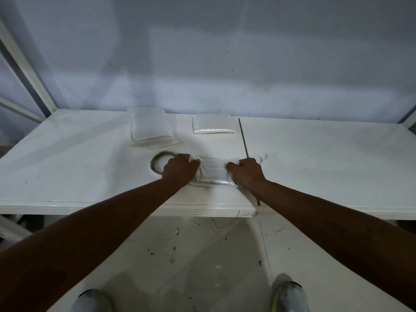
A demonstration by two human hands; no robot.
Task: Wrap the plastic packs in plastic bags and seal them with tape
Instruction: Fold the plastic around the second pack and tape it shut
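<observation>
A plastic pack wrapped in a clear plastic bag (213, 173) lies on the white table (78, 167) near its front edge. My left hand (180, 168) grips the bunched left end of the bag. My right hand (246, 172) has its fingers curled over the right end of the pack and holds it down. A roll of clear tape (157, 164) lies flat just left of my left hand, partly hidden by it. Two more plastic packs sit at the back: one (150, 128) on a flat bag, the other (212, 123) to its right.
A thin dark seam or rod (244, 140) runs from the back of the table towards the front edge, passing under my right hand. A grey wall rises behind the table. Below the front edge are a stained floor and my shoes (289, 296).
</observation>
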